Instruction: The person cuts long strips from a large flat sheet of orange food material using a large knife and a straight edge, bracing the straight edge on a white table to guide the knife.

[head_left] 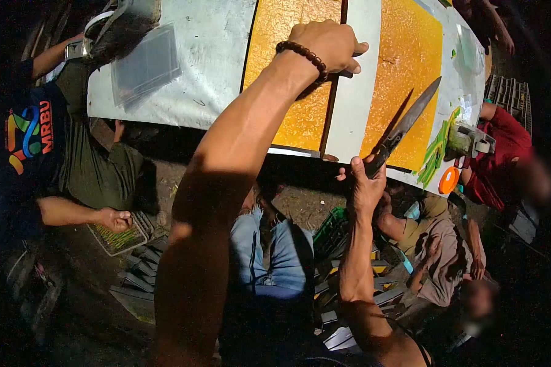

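Observation:
My left hand (330, 48), with a brown beaded bracelet on its wrist, rests palm down with curled fingers at the upper middle. It lies over the inner edge of a yellow-orange sheet (300, 125) and a white strip (354, 116). Whatever is between its fingers is hidden. Near the table's front edge my right hand (367, 183) is wrapped round the black handle of a knife (407, 125). The blade slants up and right above a second yellow-orange sheet (404, 67), casting a shadow on it.
A clear plastic sheet (146, 64) lies on the white table (211, 67) at left. Green strips (434, 156) and an orange round lid (449, 180) are at right. People sit on both sides. Below are a basket (119, 235) and a green crate (332, 229).

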The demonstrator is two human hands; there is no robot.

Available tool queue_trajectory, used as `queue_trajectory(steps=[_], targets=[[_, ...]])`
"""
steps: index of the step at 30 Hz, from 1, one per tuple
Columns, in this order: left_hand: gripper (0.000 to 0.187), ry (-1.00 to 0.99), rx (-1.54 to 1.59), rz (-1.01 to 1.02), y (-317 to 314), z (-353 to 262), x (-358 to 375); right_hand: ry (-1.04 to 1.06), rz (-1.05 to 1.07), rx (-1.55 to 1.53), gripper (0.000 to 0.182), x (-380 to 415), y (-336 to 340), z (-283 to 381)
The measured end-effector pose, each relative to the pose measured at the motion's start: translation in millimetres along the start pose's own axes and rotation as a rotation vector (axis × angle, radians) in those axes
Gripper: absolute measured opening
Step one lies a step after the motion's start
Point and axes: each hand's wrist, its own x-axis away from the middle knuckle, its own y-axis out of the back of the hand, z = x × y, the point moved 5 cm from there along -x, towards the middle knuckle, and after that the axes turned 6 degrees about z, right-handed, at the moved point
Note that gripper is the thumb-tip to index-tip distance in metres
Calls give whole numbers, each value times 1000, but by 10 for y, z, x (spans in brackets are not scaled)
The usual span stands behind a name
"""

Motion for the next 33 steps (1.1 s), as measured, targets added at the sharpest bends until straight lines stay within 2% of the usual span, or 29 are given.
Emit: queue_trajectory(steps=[5,9,16,17,18,20,21,27,28,30,31,32,33], targets=[[57,43,-18,-50,56,-105,115,0,-18,22,32,-12,11,26],[55,27,-101,-70,68,-185,146,-23,-21,102,34,-3,16,69],[50,23,-278,84,139,-249,-95,-30,-37,265,42,2,77,163],[57,6,-279,115,132,-240,-92,44,-63,429,44,-18,112,166],[57,2,-284,118,141,-247,-29,118,-91,595,46,-18,98,256],[71,-32,-275,67,137,-273,92,76,-139,627,48,-23,92,350],[80,8,-283,66,112,-268,126,119,-143,666,48,-26,41,464],[82,-47,-357,-54,67,-259,174,370,-98,771,56,-301,-345,698],[82,-33,-345,-53,48,-249,186,366,-83,783,56,-315,-361,693],[90,-32,-307,-42,52,-228,239,233,-50,809,57,-397,-373,669],[83,-22,-258,-8,358,-392,471,222,-52,846,58,-417,-363,646],[83,-14,-239,-1,264,-356,638,212,-44,863,58,-403,-382,654],[87,16,-239,-139,180,-294,789,168,-41,830,59,-405,-386,685]])
